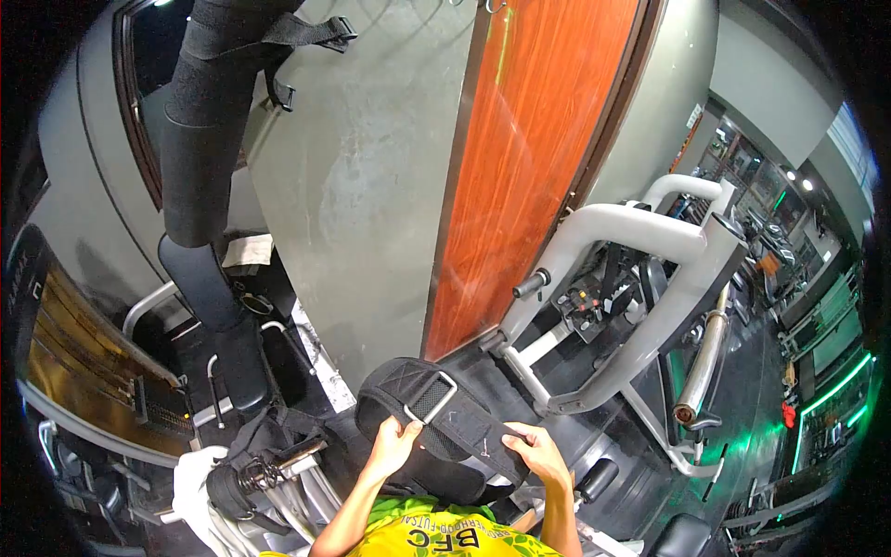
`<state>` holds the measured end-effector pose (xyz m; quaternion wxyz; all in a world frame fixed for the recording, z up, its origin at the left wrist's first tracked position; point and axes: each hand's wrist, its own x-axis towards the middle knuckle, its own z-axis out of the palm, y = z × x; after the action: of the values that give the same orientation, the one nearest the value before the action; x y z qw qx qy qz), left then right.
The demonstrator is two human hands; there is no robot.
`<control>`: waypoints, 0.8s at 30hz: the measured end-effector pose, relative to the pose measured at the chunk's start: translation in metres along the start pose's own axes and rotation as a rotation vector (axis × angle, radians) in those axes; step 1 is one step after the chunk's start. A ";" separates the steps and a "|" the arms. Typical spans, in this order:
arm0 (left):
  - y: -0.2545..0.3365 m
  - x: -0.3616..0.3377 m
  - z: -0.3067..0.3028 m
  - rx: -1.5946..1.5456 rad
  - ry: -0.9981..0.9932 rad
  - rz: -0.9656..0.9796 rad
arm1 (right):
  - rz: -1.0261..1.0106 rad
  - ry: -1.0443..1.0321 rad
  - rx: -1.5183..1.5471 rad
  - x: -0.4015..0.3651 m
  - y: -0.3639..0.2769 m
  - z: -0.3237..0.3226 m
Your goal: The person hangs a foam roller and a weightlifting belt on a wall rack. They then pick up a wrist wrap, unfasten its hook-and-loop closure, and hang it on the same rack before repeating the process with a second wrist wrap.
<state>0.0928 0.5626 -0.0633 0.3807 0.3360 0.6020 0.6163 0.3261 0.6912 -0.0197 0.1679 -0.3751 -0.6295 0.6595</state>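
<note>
A black weightlifting belt (464, 428) with a silver rectangular metal buckle is stretched between my two hands in front of my yellow shirt. My left hand (394, 449) pinches the belt's edge just below the buckle. On the other side, my right hand (541, 454) grips the strap end, its thumb lying on top. The belt's wide padded part curls up behind the buckle. Below it, the lower part of the belt is partly hidden by my hands.
A grey-framed weight machine (640, 241) stands to the right. At lower left, black straps and a white cloth (193, 483) hang on a rack. A long black padded piece with straps (209, 121) hangs at upper left. An orange wood panel (538, 121) covers the wall ahead.
</note>
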 end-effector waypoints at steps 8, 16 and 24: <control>0.004 -0.013 0.014 -0.133 -0.047 -0.056 | 0.059 -0.182 -0.178 -0.007 -0.028 -0.015; 0.007 -0.031 0.024 -0.054 -0.090 -0.161 | -0.081 -0.251 -0.156 0.010 -0.004 -0.020; 0.000 -0.047 0.033 -0.021 -0.009 -0.158 | -0.140 -0.245 0.038 0.022 -0.008 -0.024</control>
<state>0.1441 0.5380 -0.0594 0.4342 0.2862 0.6185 0.5890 0.3269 0.7246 -0.0167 0.1427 -0.2437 -0.6572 0.6988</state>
